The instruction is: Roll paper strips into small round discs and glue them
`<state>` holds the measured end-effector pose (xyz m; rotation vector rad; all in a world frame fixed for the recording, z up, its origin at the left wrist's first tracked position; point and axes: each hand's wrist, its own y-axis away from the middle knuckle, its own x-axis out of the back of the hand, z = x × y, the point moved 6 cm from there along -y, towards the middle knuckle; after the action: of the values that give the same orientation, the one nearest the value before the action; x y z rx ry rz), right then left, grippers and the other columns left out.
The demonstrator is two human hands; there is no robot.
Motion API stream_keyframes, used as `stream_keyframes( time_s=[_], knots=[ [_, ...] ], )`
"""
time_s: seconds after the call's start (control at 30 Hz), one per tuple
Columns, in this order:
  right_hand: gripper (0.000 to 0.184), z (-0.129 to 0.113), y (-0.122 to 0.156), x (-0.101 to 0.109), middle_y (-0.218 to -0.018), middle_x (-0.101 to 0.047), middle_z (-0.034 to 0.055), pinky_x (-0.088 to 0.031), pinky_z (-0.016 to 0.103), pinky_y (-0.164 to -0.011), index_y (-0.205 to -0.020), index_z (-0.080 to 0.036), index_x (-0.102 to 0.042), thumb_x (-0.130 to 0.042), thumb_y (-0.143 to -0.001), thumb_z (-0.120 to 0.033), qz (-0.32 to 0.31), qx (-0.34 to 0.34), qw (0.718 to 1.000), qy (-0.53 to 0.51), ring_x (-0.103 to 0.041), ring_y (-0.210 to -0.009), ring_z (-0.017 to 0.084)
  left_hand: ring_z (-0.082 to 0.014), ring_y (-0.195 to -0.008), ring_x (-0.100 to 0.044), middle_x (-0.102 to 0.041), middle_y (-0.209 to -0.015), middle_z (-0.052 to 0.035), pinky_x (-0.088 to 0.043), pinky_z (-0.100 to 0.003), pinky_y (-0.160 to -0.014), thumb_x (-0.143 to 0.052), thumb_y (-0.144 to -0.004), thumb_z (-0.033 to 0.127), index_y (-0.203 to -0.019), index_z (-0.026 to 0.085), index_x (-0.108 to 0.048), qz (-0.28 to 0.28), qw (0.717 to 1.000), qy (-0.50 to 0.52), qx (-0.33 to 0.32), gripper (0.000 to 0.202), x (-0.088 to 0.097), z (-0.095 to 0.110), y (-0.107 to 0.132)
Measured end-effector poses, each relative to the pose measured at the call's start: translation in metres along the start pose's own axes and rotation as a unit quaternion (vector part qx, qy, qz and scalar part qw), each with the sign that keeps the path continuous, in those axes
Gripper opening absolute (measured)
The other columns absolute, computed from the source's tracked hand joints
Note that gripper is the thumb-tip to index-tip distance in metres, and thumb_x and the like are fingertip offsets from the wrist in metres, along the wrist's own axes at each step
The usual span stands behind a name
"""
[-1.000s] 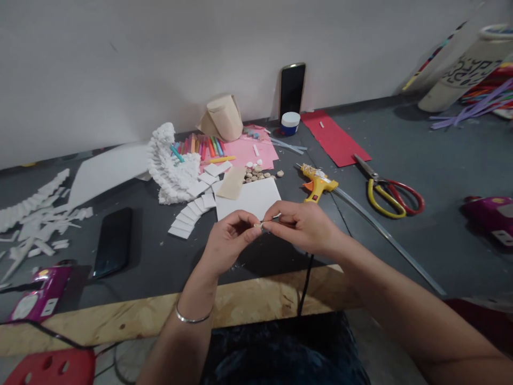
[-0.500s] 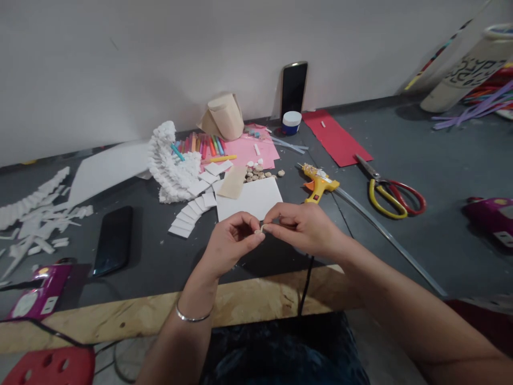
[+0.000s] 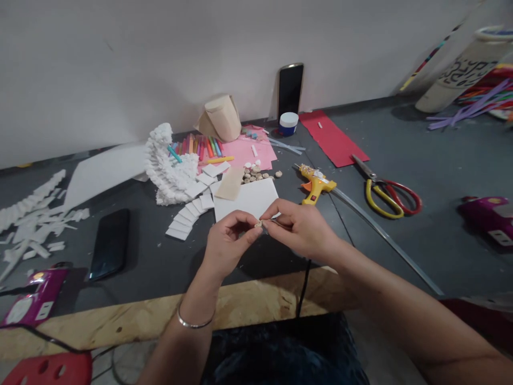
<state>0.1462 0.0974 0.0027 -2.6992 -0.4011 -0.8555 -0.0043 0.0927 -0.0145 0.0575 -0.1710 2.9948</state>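
My left hand [image 3: 226, 245] and my right hand [image 3: 298, 227] meet above the near part of the grey table [image 3: 420, 176], fingertips pinched together on a small pale piece [image 3: 258, 224]. A silver bangle [image 3: 194, 322] circles my left wrist. Just beyond the hands lies a white sheet [image 3: 248, 198] with a tan scrap [image 3: 231, 183] on its corner and a cluster of small round wooden slices [image 3: 256, 174]. A yellow glue gun [image 3: 316, 184] rests to the right of the sheet, its black cord running down past my right wrist.
A white paper ruffle form [image 3: 166, 163], small white squares [image 3: 188, 214], coloured markers [image 3: 200, 145] and pink paper [image 3: 248, 149] sit behind. Scissors [image 3: 387, 190], a red sheet [image 3: 331, 139], a propped phone [image 3: 290, 91], a flat black phone [image 3: 110, 243], magenta tools [image 3: 491, 216] and white strips [image 3: 32, 214] lie around.
Both hands have stayed pinched on the small piece and shifted slightly; the view has drifted a little. Nothing on the table has moved.
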Motion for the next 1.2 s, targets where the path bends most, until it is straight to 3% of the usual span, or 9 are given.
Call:
stream_keyframes(
  time_s=[0.23,0.47,0.83,1.0,1.2],
  knots=[
    [0.015,-0.002,0.001,-0.002,-0.042,-0.038,-0.0108,-0.023,0.021,-0.048,-0.080,-0.020,-0.059,-0.055,-0.084,-0.034,-0.004,-0.009,1.000,-0.005,-0.029,-0.040,0.007,-0.0108,-0.068,-0.056,-0.062,-0.074,-0.0012,-0.048,-0.021,-0.064,-0.071,-0.075,0.027,-0.077,0.016,-0.060,-0.034,0.999,-0.029,-0.011,0.015,-0.004,0.000,0.003],
    [0.014,-0.002,0.002,-0.004,-0.042,-0.038,-0.0107,-0.023,0.021,-0.048,-0.079,-0.020,-0.056,-0.055,-0.083,-0.033,-0.011,-0.018,1.000,-0.011,-0.031,-0.040,0.007,-0.0110,-0.069,-0.058,-0.064,-0.074,-0.0017,-0.048,-0.021,-0.065,-0.073,-0.075,0.025,-0.075,0.016,-0.062,-0.033,0.999,-0.001,-0.013,0.014,-0.006,0.001,0.003],
    [0.010,-0.001,0.001,-0.003,-0.043,-0.034,-0.0120,-0.023,0.021,-0.048,-0.076,-0.020,-0.051,-0.055,-0.079,-0.029,-0.005,-0.007,0.998,-0.054,-0.027,-0.042,0.006,-0.0132,-0.069,-0.062,-0.070,-0.075,-0.0043,-0.051,-0.023,-0.064,-0.077,-0.074,0.031,-0.074,0.017,-0.072,0.015,0.999,-0.001,-0.036,0.014,0.005,0.003,0.000],
    [0.011,-0.004,0.003,-0.003,-0.043,-0.034,-0.0119,-0.023,0.021,-0.048,-0.074,-0.020,-0.052,-0.056,-0.078,-0.029,-0.006,-0.005,0.998,-0.058,-0.026,-0.042,0.006,-0.0119,-0.064,-0.062,-0.069,-0.071,-0.0022,-0.052,-0.022,-0.060,-0.081,-0.069,0.031,-0.076,0.017,-0.071,0.022,0.999,0.043,0.009,0.019,0.007,-0.010,0.000],
    [0.011,-0.003,0.003,-0.003,-0.043,-0.036,-0.0116,-0.023,0.021,-0.048,-0.075,-0.020,-0.054,-0.057,-0.080,-0.030,-0.001,-0.007,0.999,-0.052,-0.027,-0.041,0.006,-0.0121,-0.060,-0.062,-0.069,-0.067,-0.0028,-0.052,-0.022,-0.058,-0.074,-0.076,0.036,-0.076,0.017,-0.072,0.024,1.000,-0.008,0.003,0.019,0.006,-0.003,0.001]
  ],
)
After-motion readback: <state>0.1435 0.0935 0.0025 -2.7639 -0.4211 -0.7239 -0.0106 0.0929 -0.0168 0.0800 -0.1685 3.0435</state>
